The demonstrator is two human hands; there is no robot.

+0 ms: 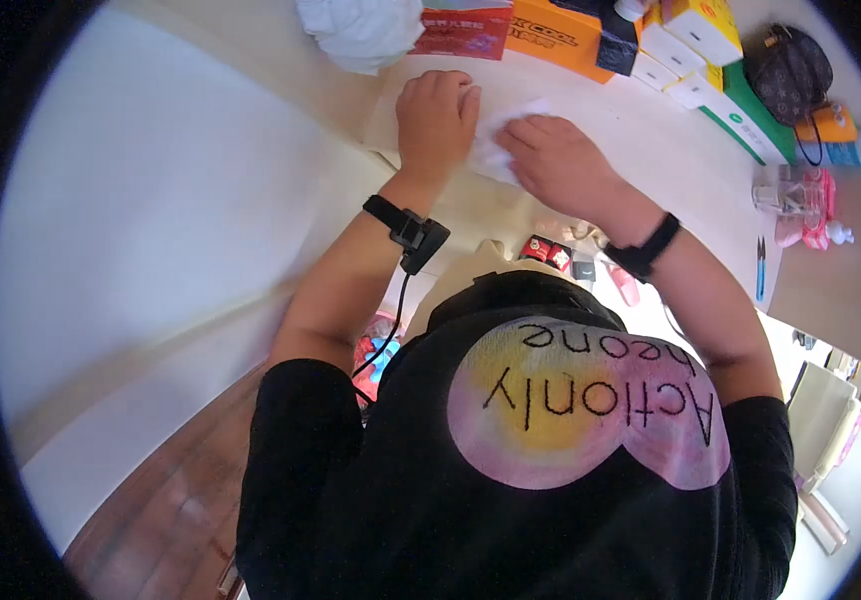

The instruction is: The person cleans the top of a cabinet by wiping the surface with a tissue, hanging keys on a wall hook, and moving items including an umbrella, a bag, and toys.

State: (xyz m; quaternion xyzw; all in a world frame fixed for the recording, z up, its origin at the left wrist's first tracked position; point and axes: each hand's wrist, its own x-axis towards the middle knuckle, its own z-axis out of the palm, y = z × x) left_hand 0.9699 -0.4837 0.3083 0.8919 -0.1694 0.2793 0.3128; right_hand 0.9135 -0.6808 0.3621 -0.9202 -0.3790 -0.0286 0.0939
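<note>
Left hand (439, 118) is upper centre-left of the frame: fingers close together and bent down toward the desktop (661, 145), thumb lying near the index. Can't tell if anything's tucked under those fingertips. Right hand (559, 165) is just right of it, fingers bunched and curled over a blurry white cloth or tissue (492, 145), couldn't say which. That white piece is upper centre, between the two hands and partly under the right one. Whether the right fingers pinch it or only press on it, I can't tell.

Quick count: two hands, one white piece, one black band per wrist. Along the top there's one white bag (366, 30), one red box (463, 32), one orange box (556, 38), and a bunch of white-and-yellow boxes (703, 28) overlapping too much to count. Upper right: one green-and-white box (751, 125), one dark patterned pouch (791, 75). Right side: one clear-and-pink container (801, 205) and one blue pen-like thing (762, 268).

Edges: the desk's near edge runs just below both hands, and the left hand is near the desk's left end. Bare strip between hands and boxes; the widest bare patch is right of the right hand, reaching toward the blue thing.
</note>
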